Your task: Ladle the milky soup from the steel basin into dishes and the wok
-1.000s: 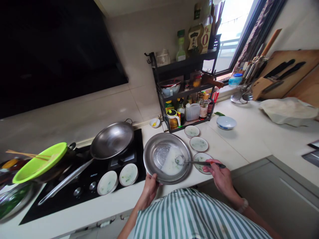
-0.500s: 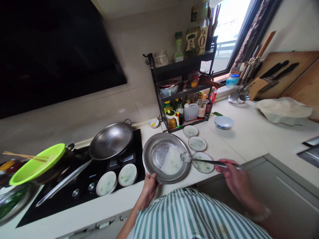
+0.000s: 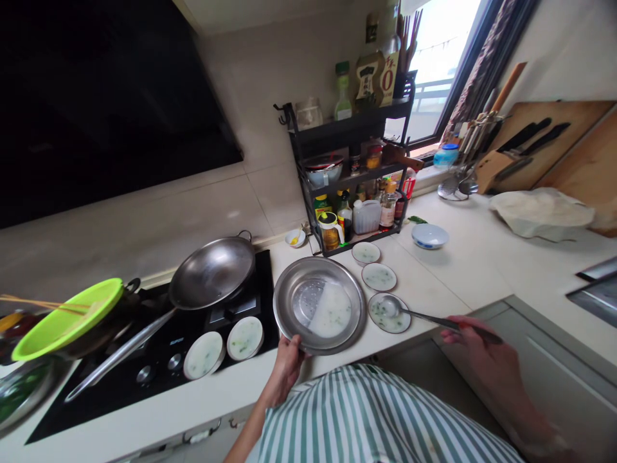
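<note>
A: State hand positions.
B: Left hand [image 3: 290,355] grips the near rim of the basin [image 3: 292,292], beside the worktop's [image 3: 448,257] front edge. Right hand [image 3: 486,354] holds the ladle [image 3: 429,317] by its handle.
A: Ladle head?
B: At the frontmost bowl [image 3: 390,330], right of the basin; contact cannot be determined.

Left fingers [image 3: 295,341] partly hidden under basin [image 3: 290,278], right wrist [image 3: 533,421] blurred, chopsticks [image 3: 43,302] cut off left

big red 0 [image 3: 387,80] stood on a pale bottle label [image 3: 388,63] near the right edge of the top shelf [image 3: 349,125], letters [image 3: 177,341] on the stove [image 3: 158,354] were too blurry
</note>
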Available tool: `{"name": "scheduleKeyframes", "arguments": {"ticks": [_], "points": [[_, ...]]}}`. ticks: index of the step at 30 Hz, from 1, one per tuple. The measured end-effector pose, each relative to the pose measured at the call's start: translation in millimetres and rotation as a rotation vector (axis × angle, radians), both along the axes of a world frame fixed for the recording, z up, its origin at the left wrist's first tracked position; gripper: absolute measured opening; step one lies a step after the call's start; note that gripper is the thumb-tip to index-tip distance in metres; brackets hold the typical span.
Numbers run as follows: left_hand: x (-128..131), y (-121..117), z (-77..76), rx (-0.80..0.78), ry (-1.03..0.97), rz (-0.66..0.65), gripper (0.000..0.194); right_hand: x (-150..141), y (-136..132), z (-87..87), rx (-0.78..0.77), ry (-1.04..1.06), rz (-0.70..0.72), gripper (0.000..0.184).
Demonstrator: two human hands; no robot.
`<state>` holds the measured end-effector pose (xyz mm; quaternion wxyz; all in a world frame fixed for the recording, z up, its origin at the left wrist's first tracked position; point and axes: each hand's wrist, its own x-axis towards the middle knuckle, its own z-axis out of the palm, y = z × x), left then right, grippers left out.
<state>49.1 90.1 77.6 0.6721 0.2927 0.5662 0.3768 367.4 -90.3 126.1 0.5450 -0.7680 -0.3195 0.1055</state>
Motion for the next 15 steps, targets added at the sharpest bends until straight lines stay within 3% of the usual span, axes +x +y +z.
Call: {"name": "scheduleKeyframes", "arguments": {"ticks": [2, 6, 8, 11, 15], "points": [[0.2, -0.5, -1.0, 0.011, -0.006, 0.001, 0.019, -2.8, -1.3, 0.2, -0.028, -0.148, 0.113, 0.023], [0.0, -1.1, -3.8, 0.026, -0.013, 0.004, 0.019, -11.0, 0.6, 5.5, 0.178, -0.388, 0.373, 0.020], [-0.5, -1.1, -5.4, 0.027, -0.016, 0.004, 0.019, -13.4, 1.4, 7.3, 0.231, -0.441, 0.421, 0.022], [-1.7, -0.6, -7.9, 0.032, -0.025, -0.003, 0.020, -13.2, 0.0, 10.2, 0.224, -0.417, 0.357, 0.021], [-2.5, 0.2, -9.9, 0.029, -0.024, -0.015, 0.020, -11.0, -1.5, 18.2, 0.045, -0.196, 0.078, 0.019]]}}
